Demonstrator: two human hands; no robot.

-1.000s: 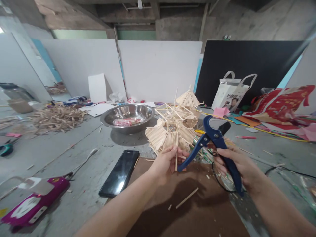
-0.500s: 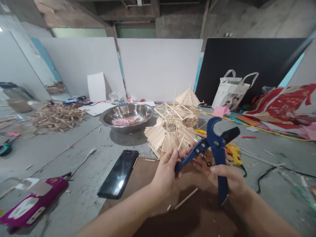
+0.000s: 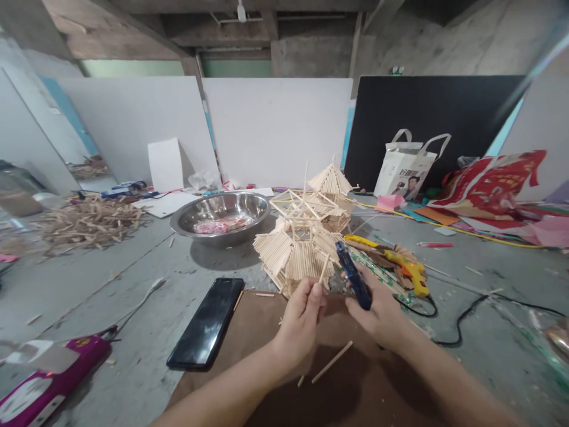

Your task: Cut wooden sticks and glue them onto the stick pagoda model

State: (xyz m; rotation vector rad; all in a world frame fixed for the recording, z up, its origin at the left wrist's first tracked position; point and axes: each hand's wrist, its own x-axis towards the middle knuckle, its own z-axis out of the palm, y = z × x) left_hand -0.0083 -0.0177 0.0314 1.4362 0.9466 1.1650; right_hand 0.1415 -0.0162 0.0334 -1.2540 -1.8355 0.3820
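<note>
In the head view, my left hand is closed in a pinch around a thin wooden stick, which points up and slightly right. My right hand grips a blue pipe cutter, turned nearly edge-on, so I cannot tell how far its jaws are apart. Just beyond both hands stands a model building of wooden sticks with layered, sloping roofs. Under my hands lies a brown board, with a loose stick and a short offcut on it.
A black phone lies at the board's left edge. Further left are a purple power strip and a heap of sticks. A steel basin stands behind. At right lie a yellow glue gun and its black cable.
The cutter has swung from a broad side view, with its handles spread, to nearly edge-on, and moved left with my right hand. My hands have come apart; my left hand keeps its pinch.
</note>
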